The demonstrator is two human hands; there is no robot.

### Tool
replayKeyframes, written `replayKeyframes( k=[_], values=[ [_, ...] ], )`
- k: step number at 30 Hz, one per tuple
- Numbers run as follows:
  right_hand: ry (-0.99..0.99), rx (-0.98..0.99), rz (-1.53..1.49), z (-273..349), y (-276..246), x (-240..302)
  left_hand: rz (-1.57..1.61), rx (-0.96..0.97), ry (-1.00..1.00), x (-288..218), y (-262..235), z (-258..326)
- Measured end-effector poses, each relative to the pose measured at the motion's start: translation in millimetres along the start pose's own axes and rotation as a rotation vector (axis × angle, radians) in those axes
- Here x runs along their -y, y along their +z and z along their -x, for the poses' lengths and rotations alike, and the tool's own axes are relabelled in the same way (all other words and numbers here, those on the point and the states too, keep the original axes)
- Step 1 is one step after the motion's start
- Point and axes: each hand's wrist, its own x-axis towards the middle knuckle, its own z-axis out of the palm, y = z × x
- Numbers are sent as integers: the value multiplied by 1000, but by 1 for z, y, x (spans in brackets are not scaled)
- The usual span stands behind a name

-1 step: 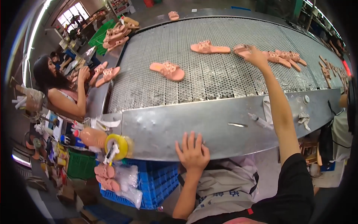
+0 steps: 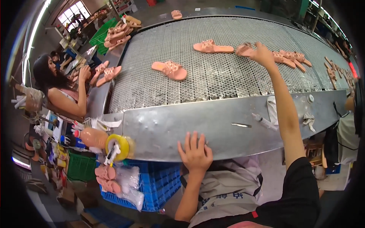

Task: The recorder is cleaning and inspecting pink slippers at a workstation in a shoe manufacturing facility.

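Observation:
Stretched far out over the metal mesh conveyor (image 2: 148, 89), my right hand (image 2: 264, 56) grips a pink slide sandal (image 2: 244, 50) at its right end. Its fingers partly cover the sandal. Several more pink sandals (image 2: 291, 57) lie bunched just right of that hand. To its left, a single sandal (image 2: 213, 47) lies on the mesh, and another sandal (image 2: 170, 70) lies nearer and further left. My left hand (image 2: 195, 154) rests flat on the near edge of the metal ledge (image 2: 167, 125), fingers spread, holding nothing.
On the ledge lie tweezers (image 2: 241, 125), a syringe (image 2: 264, 121), white cloth and a small round lid (image 2: 310, 98). A yellow tape roll (image 2: 118, 147) and a bottle (image 2: 93, 137) stand left, above a blue crate (image 2: 156, 190). A co-worker (image 2: 64, 87) sits at the far left.

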Motion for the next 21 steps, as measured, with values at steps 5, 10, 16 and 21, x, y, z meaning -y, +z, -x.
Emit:
replayKeyframes(
  k=[5, 10, 16, 21],
  values=[
    [-262, -200, -296, 67, -127, 59, 12, 15, 12, -2, -2, 2],
    [-226, -251, -959, 170, -186, 103, 375, 183, -39, 9, -19, 6],
    [181, 142, -1845, 280, -136, 90, 1318, 302, -344, -15, -55, 16],
    [423, 907, -1636, 346, -96, 116, 1669, 337, -279, -50, -61, 20]
  ],
)
